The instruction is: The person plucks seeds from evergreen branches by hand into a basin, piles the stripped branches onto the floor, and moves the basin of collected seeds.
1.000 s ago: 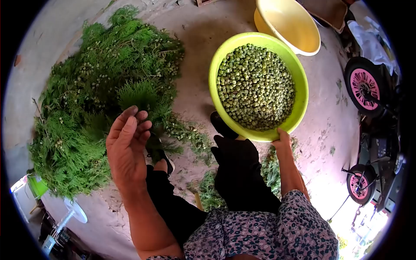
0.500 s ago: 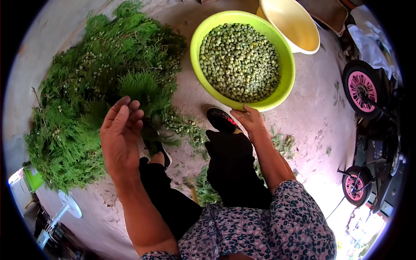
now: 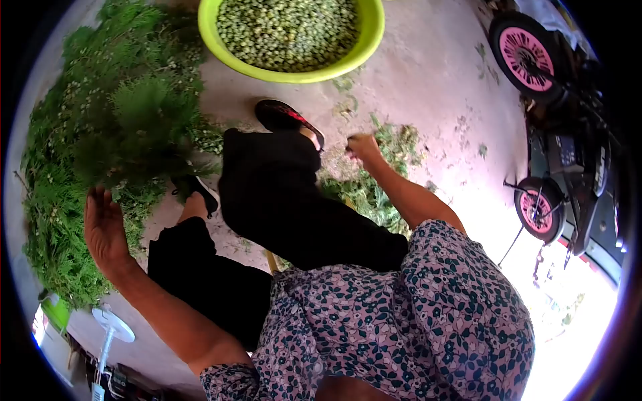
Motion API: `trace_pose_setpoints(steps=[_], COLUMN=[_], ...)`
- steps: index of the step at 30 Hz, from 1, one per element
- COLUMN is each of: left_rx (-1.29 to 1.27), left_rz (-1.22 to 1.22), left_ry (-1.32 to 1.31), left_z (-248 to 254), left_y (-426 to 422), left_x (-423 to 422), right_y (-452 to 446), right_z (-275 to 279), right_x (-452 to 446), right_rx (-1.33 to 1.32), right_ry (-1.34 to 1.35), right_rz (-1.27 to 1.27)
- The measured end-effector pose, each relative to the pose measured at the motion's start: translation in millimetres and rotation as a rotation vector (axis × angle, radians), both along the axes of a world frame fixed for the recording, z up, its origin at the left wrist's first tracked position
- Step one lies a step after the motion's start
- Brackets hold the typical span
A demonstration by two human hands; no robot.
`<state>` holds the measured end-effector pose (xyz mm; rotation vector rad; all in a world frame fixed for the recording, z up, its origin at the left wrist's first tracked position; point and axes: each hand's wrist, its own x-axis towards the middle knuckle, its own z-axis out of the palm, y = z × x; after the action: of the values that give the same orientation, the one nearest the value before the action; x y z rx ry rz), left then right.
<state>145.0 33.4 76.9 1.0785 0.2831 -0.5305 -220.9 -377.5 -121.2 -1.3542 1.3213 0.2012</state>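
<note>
My left hand [image 3: 107,230] is open, palm up with fingers stretched out, at the near edge of a big heap of green conifer branches [image 3: 57,200]. Just beyond it a blurred leafy sprig [image 3: 140,110] shows over the heap; I see no grip on it. My right hand [image 3: 364,148] is curled closed above cut greenery [image 3: 384,200] on the floor, right of my shoe. Whatever its fingers may hold is hidden. Ahead stands a yellow-green basin [image 3: 294,75] full of small round green cones [image 3: 287,33], its far side out of view.
My black shoe [image 3: 277,115] and bent knees lie between the hands. A vehicle with pink-rimmed wheels [image 3: 528,59] stands on the right. A white fan [image 3: 112,324] and a green container [image 3: 55,313] are at lower left. Plant scraps litter the concrete floor [image 3: 455,113].
The view has shifted, so the basin sits higher and further left. My right hand has left the basin's rim and drawn back, fingers curling. My left hand has swung outward left, away from the sprig.
</note>
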Motion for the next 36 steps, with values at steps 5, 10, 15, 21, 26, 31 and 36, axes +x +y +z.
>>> trace_pose_setpoints(steps=[5, 10, 15, 21, 26, 31, 36], left_rx=[0.006, 0.344, 0.97, 1.273, 1.381, 0.828, 0.811], left_rz=[-0.023, 0.045, 0.0, -0.155, -0.221, -0.272, -0.621], left_ry=[0.119, -0.015, -0.424, -0.728, -1.028, -1.274, -1.441], left_z=[-29, -26, 33, 22, 30, 56, 52], left_y=[55, 60, 18, 40, -54, -227, -283], left_x=[2, 2, -51, -75, -110, -200, -227], right_y=[48, 79, 95, 87, 86, 71, 29], right_z=[-26, -55, -19, -50, -40, -101, -94], right_x=[-118, -166, -156, -174, -180, -220, -246], right_rx=[0.03, -0.117, -0.092, -0.204, -0.156, -0.422, -0.09], right_ry=[0.425, 0.357, 0.18, 0.051, 0.188, 0.23, 0.346], right_rz=[0.392, 0.717, 0.586, 0.656, 0.505, 0.949, 0.062])
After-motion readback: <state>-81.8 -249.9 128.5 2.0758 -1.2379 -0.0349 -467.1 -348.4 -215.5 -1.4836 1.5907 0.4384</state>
